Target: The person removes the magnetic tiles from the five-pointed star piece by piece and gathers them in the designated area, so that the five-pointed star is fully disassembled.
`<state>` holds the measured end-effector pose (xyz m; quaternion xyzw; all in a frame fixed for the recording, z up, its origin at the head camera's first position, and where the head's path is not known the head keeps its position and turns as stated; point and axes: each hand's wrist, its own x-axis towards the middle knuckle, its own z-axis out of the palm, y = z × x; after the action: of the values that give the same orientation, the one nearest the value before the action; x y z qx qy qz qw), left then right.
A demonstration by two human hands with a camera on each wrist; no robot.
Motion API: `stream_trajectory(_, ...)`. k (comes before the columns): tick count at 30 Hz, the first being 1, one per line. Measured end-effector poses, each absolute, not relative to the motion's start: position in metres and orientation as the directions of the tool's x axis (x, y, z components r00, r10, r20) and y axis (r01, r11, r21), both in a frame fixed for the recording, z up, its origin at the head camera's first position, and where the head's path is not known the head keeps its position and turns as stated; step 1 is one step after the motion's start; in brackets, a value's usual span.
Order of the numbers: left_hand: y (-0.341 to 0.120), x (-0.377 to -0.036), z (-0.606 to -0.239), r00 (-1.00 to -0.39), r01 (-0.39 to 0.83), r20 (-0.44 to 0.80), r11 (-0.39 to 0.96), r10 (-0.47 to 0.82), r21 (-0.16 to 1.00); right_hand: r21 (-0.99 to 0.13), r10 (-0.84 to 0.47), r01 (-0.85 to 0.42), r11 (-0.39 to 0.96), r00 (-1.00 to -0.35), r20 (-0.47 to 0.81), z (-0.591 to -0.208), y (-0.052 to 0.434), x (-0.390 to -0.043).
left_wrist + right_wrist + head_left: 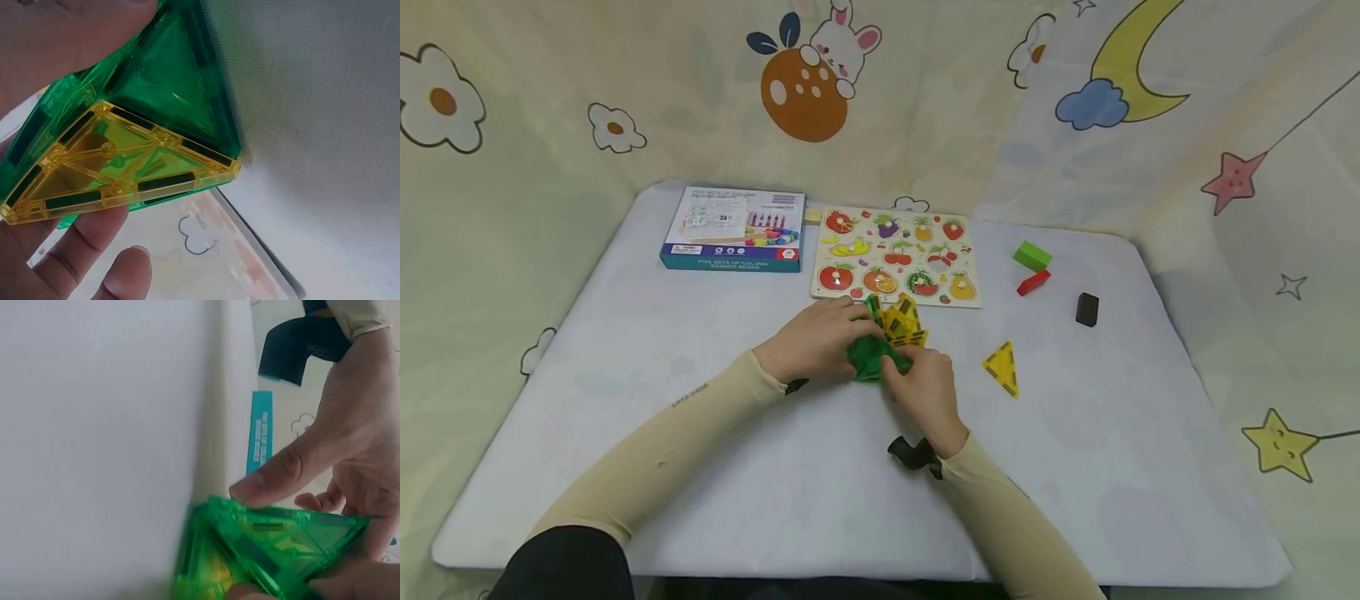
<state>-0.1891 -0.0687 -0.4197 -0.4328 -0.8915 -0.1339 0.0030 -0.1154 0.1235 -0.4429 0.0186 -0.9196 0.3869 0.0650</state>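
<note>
Both hands are at a build of see-through magnetic tiles, green triangles [868,358] joined to yellow ones [902,321], near the middle of the table. My left hand [826,340] grips it from the left, thumb on one side and fingers on the other. A yellow triangle [134,164] sits against the green tiles [172,75] in the left wrist view. From the right, my right hand [928,393] pinches a green triangle [294,540], its thumb [253,487] lying on the upper edge. A loose yellow triangle tile [1002,369] lies to the right of this hand.
Behind the build lies a fruit puzzle board [895,257], with a boxed toy set [733,229] to its left. Toward the back right are a green block [1032,256], a red block [1033,283] and a black block [1087,309]. Patterned cloth [925,167] hangs behind the table.
</note>
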Motion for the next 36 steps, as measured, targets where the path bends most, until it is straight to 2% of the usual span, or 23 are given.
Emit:
stream_trajectory(7,-0.071,-0.191,-0.42,-0.631,0.77,0.119,0.6,0.767,0.22,-0.744,-0.011,-0.1,0.66,-0.992,0.124,-0.444,0.124,-0.115)
stream_trajectory(13,-0.071,-0.191,-0.419,-0.635,0.767,0.122,0.604,0.763,0.219,-0.755,-0.078,-0.092,0.649,-0.995,0.054,-0.44,0.123,-0.106)
stream_trajectory(18,-0.072,-0.191,-0.419,-0.636,0.766,0.117,0.604,0.763,0.219,-0.75,-0.27,-0.168,0.64,-0.963,-0.015,-0.438,0.119,-0.095)
stream_trajectory(22,-0.073,-0.191,-0.419,-0.637,0.763,0.116,0.603,0.762,0.233,-0.71,-0.464,-0.288,0.643,-0.884,-0.062,-0.44,0.112,-0.088)
stream_trajectory(25,-0.073,-0.19,-0.419,-0.639,0.761,0.118,0.603,0.76,0.239,-0.679,-0.543,-0.342,0.65,-0.834,-0.1,-0.441,0.104,-0.085)
stream_trajectory(28,-0.073,-0.19,-0.42,-0.642,0.76,0.124,0.605,0.757,0.24,-0.61,-0.541,-0.37,0.7,-0.833,-0.116,-0.441,0.093,-0.083)
stream_trajectory(33,-0.073,-0.19,-0.423,-0.648,0.756,0.13,0.611,0.751,0.235,-0.455,-0.447,-0.351,0.819,-0.887,-0.12,-0.444,0.079,-0.08)
stream_trajectory(36,-0.073,-0.19,-0.425,-0.646,0.757,0.136,0.609,0.751,0.236,-0.404,-0.399,-0.327,0.855,-0.911,-0.108,-0.447,0.076,-0.079)
